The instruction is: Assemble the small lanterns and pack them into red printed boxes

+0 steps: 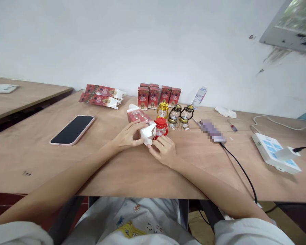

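Note:
A red printed carton (140,116) lies on the wooden table in front of me, its white flaps standing open at the near end. My left hand (129,136) grips this end from the left side. With thumb and fingers, my right hand (165,149) pinches the lower edge of a white flap. Right behind my right fingers stands a small red lantern (160,125), partly hidden by the flaps and hand. Beyond it are a gold lantern (163,109) and two dark bronze lanterns, one on the left (174,115) and one on the right (186,115).
Several upright red boxes (153,98) stand by the wall. Flattened cartons (99,99) lie at back left, above a phone (72,130). To the right are a clear bottle (200,97), a cabled phone (211,130), a screwdriver (232,126) and a power strip (272,151).

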`<state>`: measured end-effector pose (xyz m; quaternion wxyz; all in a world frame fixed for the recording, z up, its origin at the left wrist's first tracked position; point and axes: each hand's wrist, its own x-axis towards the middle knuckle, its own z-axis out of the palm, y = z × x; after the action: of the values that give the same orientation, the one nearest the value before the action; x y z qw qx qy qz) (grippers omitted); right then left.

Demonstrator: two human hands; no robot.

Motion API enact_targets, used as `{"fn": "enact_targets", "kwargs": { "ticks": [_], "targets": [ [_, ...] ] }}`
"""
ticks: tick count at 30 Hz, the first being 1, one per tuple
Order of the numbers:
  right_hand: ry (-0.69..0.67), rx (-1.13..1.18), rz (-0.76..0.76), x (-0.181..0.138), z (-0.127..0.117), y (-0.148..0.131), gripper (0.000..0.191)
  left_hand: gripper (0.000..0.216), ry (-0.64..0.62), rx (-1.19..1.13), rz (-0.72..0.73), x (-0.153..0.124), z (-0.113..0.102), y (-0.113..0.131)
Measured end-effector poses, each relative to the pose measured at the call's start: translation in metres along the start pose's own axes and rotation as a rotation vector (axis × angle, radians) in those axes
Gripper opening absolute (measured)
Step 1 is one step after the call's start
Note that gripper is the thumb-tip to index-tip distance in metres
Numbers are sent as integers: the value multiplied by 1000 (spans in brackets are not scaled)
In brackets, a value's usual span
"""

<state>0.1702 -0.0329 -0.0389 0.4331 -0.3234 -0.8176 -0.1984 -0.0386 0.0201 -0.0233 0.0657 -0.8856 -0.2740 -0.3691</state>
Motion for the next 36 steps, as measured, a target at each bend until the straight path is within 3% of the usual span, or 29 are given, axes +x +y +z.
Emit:
{"fn": "enact_targets", "kwargs": {
  "ticks": [2,6,11,16,22,28,36],
  "targets": [
    [-15,30,26,-1,0,0,22,51,56,15,5,0,0,0],
    [-38,45,95,-3,-2,1,20,48,198,83,213,5,2,7],
    [25,14,150,-4,-3,1,4,41,244,111,273,11,0,16],
    [126,-78,127,-3,-3,1,22,28,242,156,290,9,-3,10],
    [60,5,171,-3,-1,2,32,15,204,336,524,8,-7,0],
    [16,140,166,-1,-1,3,46,19,152,343,513,7,-5,1],
    [71,353,221,-1,-3,2,45,21,240,297,380,2,2,3]
  ]
}}
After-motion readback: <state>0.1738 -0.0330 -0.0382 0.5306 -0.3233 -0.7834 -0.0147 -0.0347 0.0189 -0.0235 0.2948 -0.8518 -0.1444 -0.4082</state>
